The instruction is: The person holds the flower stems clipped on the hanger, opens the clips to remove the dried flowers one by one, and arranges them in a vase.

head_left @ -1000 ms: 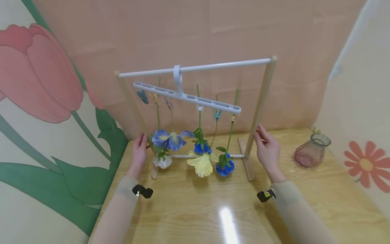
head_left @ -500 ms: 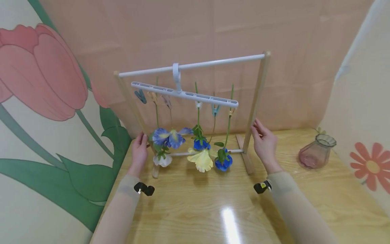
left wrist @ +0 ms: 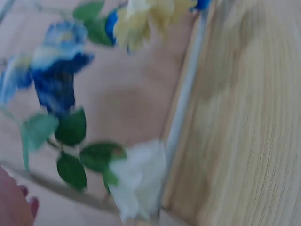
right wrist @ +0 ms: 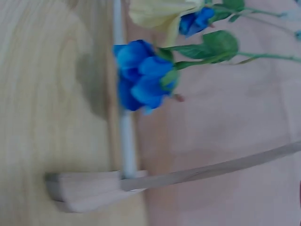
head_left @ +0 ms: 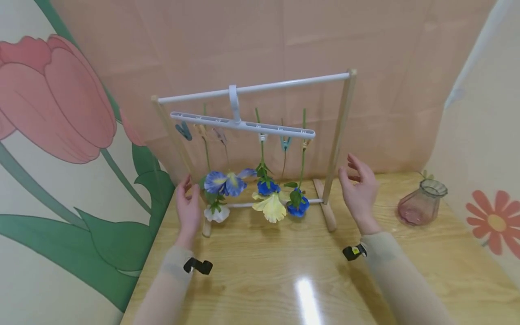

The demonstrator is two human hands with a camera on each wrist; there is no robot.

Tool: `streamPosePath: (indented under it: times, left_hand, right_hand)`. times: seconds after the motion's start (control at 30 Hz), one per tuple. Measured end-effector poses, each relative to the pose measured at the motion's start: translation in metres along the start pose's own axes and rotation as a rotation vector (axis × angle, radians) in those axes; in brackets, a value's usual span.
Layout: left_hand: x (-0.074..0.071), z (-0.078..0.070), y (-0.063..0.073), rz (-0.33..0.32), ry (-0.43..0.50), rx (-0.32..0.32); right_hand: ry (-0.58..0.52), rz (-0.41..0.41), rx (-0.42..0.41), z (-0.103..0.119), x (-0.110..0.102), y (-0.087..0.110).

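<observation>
A small wooden rack (head_left: pixel 340 131) with white rods stands at the back of the table. From its top rod hangs a white clip hanger (head_left: pixel 243 124), tilted down to the right. Its clothespins (head_left: pixel 285 142) hold flowers upside down: a purple-blue iris (head_left: pixel 225 183), a white flower (left wrist: pixel 138 176), a yellow flower (head_left: pixel 271 207) and blue flowers (right wrist: pixel 146 75). A teal clothespin (head_left: pixel 184 131) at the left end holds nothing. My left hand (head_left: pixel 188 207) is beside the left post, fingers loosely bent. My right hand (head_left: pixel 360 189) is apart from the right post, holding nothing, fingers loosely curved.
A glass vase (head_left: pixel 420 203), pinkish at its base, stands on the wooden table (head_left: pixel 260 271) at the right. Close behind the rack is a pink backdrop (head_left: pixel 317 40). A wall painted with a tulip (head_left: pixel 77 99) borders the left side.
Both hands have let go of the rack's posts, the right one drawing away to the right. Before that, the rack's right side shifted slightly back and left. The hanger and flowers swing slightly.
</observation>
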State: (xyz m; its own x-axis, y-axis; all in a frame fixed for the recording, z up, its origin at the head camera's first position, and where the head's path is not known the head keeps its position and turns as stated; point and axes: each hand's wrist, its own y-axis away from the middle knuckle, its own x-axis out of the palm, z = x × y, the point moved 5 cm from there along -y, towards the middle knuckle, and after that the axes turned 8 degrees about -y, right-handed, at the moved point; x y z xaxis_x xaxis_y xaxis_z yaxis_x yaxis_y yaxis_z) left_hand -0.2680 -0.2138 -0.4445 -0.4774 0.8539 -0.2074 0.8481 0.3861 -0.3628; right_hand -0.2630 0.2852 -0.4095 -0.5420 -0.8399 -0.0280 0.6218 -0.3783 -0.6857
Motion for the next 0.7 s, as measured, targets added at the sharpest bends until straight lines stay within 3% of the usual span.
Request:
streamPosePath:
  times: [0.07,0.17,0.27,0.37,0.47,0.57,0.7]
  left_hand:
    - [-0.001,-0.019,0.012,-0.104,0.013,0.104]
    - [-0.003,-0.064,0.036,-0.243,0.066,0.280]
    - [0.004,-0.108,0.059,-0.288,0.132,0.476]
    - [0.025,-0.129,0.075,-0.187,0.206,0.659]
    - [0.054,-0.133,0.083,-0.016,0.246,0.730]
    - [0.081,-0.142,0.089,0.153,0.254,0.708]
    - [0.118,-0.145,0.091,0.345,0.252,0.577]
  right_hand:
    - [-0.038,-0.034,-0.092,0.021,-0.001,-0.003]
    - [-0.060,-0.016,-0.179,0.063,0.003,-0.007]
    - [-0.043,0.054,-0.194,0.088,0.010,-0.012]
    - [-0.012,0.153,-0.168,0.090,0.017,-0.020]
    - [0.016,0.236,-0.121,0.082,0.024,-0.029]
    - [0.037,0.286,-0.078,0.084,0.031,-0.036]
    - [0.073,0.337,-0.050,0.087,0.037,-0.042]
